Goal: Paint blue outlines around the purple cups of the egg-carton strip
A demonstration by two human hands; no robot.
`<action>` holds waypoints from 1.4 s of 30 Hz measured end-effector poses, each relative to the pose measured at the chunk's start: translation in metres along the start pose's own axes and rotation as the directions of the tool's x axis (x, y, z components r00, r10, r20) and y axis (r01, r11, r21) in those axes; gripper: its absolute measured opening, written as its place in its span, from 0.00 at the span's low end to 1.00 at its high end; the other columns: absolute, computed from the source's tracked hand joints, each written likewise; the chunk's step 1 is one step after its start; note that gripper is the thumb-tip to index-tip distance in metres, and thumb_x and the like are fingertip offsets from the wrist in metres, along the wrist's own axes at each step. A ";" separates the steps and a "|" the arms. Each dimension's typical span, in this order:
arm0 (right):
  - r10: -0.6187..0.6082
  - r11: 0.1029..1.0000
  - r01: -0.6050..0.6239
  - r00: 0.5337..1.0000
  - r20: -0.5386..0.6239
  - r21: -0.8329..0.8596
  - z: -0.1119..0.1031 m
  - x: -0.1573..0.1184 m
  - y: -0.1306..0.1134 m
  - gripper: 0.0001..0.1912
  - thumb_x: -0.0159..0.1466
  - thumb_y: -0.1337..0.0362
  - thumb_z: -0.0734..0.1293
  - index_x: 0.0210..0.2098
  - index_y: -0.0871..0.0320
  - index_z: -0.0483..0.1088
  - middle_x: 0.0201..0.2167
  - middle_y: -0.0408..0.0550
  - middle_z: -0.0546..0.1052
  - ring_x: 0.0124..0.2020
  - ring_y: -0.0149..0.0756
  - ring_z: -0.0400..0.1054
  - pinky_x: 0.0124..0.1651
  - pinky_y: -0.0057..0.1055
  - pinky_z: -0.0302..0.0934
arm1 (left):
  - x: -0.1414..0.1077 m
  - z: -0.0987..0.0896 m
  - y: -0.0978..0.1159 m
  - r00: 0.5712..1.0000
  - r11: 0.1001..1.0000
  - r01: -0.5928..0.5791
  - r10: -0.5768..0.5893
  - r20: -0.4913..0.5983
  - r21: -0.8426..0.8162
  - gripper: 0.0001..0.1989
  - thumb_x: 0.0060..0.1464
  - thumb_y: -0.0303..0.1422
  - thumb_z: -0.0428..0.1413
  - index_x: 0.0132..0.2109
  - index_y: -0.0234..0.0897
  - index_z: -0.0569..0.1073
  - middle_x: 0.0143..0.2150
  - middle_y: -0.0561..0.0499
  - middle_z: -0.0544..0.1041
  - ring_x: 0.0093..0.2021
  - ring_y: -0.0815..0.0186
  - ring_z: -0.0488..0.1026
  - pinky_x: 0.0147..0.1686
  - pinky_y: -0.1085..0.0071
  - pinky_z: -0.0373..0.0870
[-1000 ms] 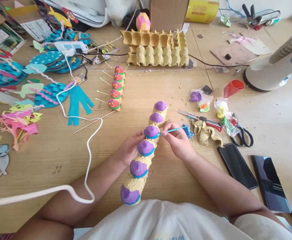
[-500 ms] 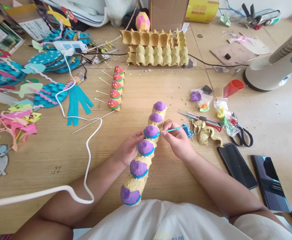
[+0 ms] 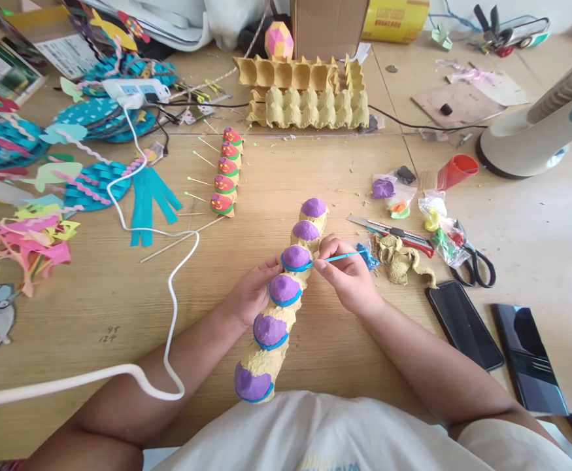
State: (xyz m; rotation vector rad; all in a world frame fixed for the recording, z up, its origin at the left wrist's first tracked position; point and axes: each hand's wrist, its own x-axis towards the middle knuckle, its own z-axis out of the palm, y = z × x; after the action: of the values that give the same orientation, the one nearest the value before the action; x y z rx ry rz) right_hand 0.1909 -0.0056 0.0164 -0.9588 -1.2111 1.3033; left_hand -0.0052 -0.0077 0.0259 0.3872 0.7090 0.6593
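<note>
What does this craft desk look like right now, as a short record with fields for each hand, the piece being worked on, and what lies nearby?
left hand: grips the side of the egg-carton caterpillar
right hand: pinches a blue clay strip against the third purple dome
egg-carton caterpillar: a yellow row of six purple-capped humps lying on the wooden table; the four nearest have blue bands
right of it: utility knife, bagged clay, scissors, two phones
behind: finished small caterpillar, egg cartons
left: white cable

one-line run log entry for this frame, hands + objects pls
left hand: steadies yellow egg-carton strip with purple clay domes | right hand: pinches thin blue clay strand at third dome's rim | wooden table: strip resting
</note>
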 end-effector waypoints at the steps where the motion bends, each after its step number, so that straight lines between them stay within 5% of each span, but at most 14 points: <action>1: -0.004 1.000 0.004 1.000 -0.002 -0.005 0.000 0.000 0.000 0.19 0.63 0.48 0.76 0.30 0.53 0.70 0.33 0.43 0.67 0.37 0.38 0.61 0.46 0.37 0.57 | 0.000 0.000 0.000 1.000 1.000 -0.006 0.006 0.002 0.009 0.05 0.57 0.36 0.65 0.37 0.41 0.79 0.25 0.52 0.76 0.17 0.68 0.71 0.21 0.72 0.70; 11: 0.035 0.999 -0.035 0.999 0.006 0.035 0.000 0.000 0.003 0.19 0.63 0.49 0.77 0.31 0.53 0.68 0.32 0.41 0.66 0.36 0.36 0.60 0.43 0.35 0.56 | 0.000 -0.001 -0.001 1.000 1.000 0.011 -0.011 0.011 -0.012 0.07 0.56 0.37 0.66 0.36 0.41 0.77 0.25 0.53 0.76 0.17 0.68 0.70 0.19 0.73 0.67; 18: 0.030 0.977 -0.034 0.999 0.024 0.209 -0.003 -0.001 0.012 0.15 0.63 0.53 0.78 0.31 0.53 0.71 0.34 0.42 0.67 0.37 0.36 0.60 0.41 0.33 0.54 | 0.000 -0.001 0.000 1.000 1.000 -0.013 0.014 0.026 -0.009 0.06 0.54 0.37 0.67 0.37 0.42 0.79 0.26 0.52 0.77 0.19 0.68 0.70 0.21 0.73 0.66; 37: 0.029 0.992 -0.031 0.999 0.020 0.118 -0.001 0.001 0.008 0.18 0.62 0.50 0.78 0.31 0.53 0.69 0.31 0.41 0.67 0.34 0.35 0.60 0.39 0.33 0.55 | 0.002 -0.009 -0.004 1.000 1.000 0.012 -0.012 0.016 -0.020 0.09 0.54 0.40 0.66 0.42 0.45 0.82 0.29 0.50 0.80 0.21 0.65 0.72 0.24 0.70 0.67; 42: -0.017 0.991 0.013 1.000 0.027 0.130 -0.002 0.000 0.008 0.17 0.64 0.51 0.77 0.30 0.53 0.69 0.32 0.41 0.67 0.35 0.35 0.61 0.39 0.33 0.57 | 0.002 -0.007 -0.004 1.000 1.000 -0.013 0.013 0.024 -0.009 0.09 0.51 0.41 0.69 0.37 0.44 0.81 0.26 0.51 0.78 0.20 0.67 0.71 0.21 0.72 0.65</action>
State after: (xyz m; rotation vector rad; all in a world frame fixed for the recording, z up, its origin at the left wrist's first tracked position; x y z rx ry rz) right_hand 0.1914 -0.0049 0.0079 -0.8389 -1.1377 1.3698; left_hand -0.0074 -0.0086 0.0180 0.3916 0.6806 0.6686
